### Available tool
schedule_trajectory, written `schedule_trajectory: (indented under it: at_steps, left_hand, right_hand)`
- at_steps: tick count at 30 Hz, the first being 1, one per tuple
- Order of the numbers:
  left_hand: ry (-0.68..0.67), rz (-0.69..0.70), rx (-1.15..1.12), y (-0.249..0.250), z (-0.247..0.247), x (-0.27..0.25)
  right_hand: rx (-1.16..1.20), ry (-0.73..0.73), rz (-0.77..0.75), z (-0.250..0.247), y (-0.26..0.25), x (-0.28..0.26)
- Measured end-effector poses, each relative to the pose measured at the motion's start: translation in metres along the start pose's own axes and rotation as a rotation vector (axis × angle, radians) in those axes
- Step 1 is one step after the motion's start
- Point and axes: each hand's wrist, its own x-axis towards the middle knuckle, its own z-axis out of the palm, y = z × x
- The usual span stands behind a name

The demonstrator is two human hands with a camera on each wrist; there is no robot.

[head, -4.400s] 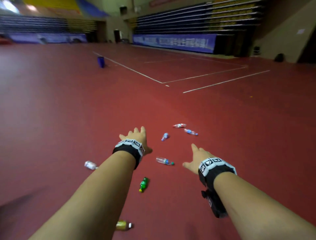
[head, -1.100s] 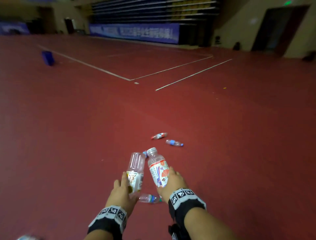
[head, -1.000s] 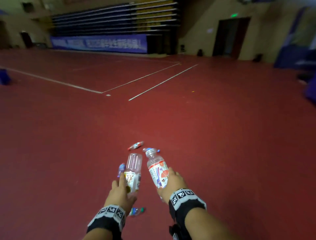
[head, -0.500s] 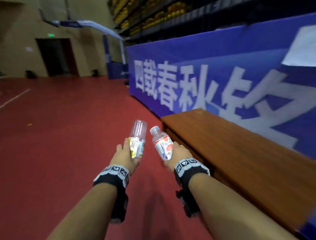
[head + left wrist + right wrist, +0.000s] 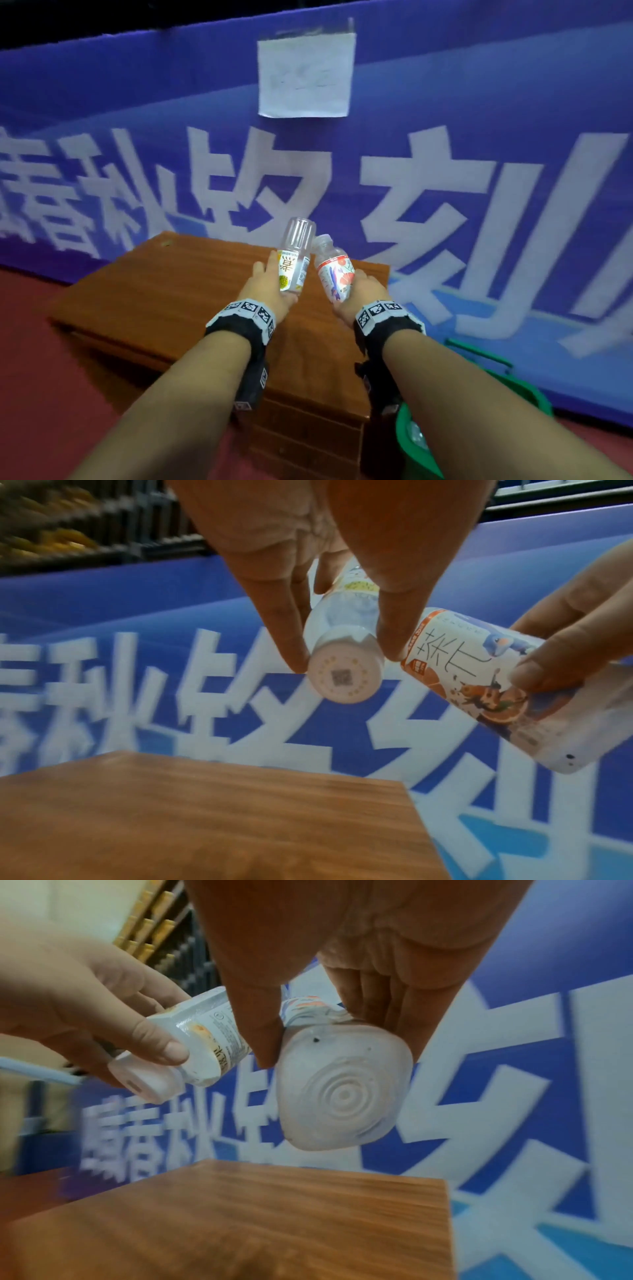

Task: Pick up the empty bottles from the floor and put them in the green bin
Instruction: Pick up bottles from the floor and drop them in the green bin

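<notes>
My left hand (image 5: 270, 291) grips a clear bottle with a yellow label (image 5: 294, 263), held base up; in the left wrist view my thumb and a finger pinch its neck by the white cap (image 5: 344, 680). My right hand (image 5: 356, 291) grips a bottle with a red flowered label (image 5: 334, 274), neck pointing up and left; its ribbed base (image 5: 342, 1091) faces the right wrist camera. Both bottles hang above the far end of a wooden desk (image 5: 164, 301). The green bin (image 5: 532, 394) stands on the floor at the lower right, partly hidden by my right forearm.
A blue banner with large white characters (image 5: 411, 178) runs behind the desk, with a white paper sheet (image 5: 305, 75) taped on it. Red floor (image 5: 30, 394) lies to the left. Pale clear bottles (image 5: 416, 435) show inside the bin.
The view has swung right: the desk now lies straight under my hands and the green bin has come into sight. Both hands hold the same bottles, closer together.
</notes>
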Motion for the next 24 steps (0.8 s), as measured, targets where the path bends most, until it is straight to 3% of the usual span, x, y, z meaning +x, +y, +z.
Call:
schedule_trajectory:
  at_steps: [6,12,17,24]
  left_hand:
    - [-0.2,0.314,-0.026,0.121,0.092,0.066]
    - [-0.448,0.56,0.015,0.22,0.196,0.023]
    - [-0.584,0.597,0.05,0.274,0.272,-0.021]
    - [-0.624,0.444,0.092,0.324,0.334,-0.049]
  right_hand:
    - [0.037,0.23,0.355,-0.058,0.124,0.013]
    - [0.022,0.306,0.638,-0.089,0.235,-0.038]
    - [0.002,0.266,0.734,-0.103,0.313,-0.072]
    - [-0.012,0.051,0.703,-0.109,0.398,-0.071]
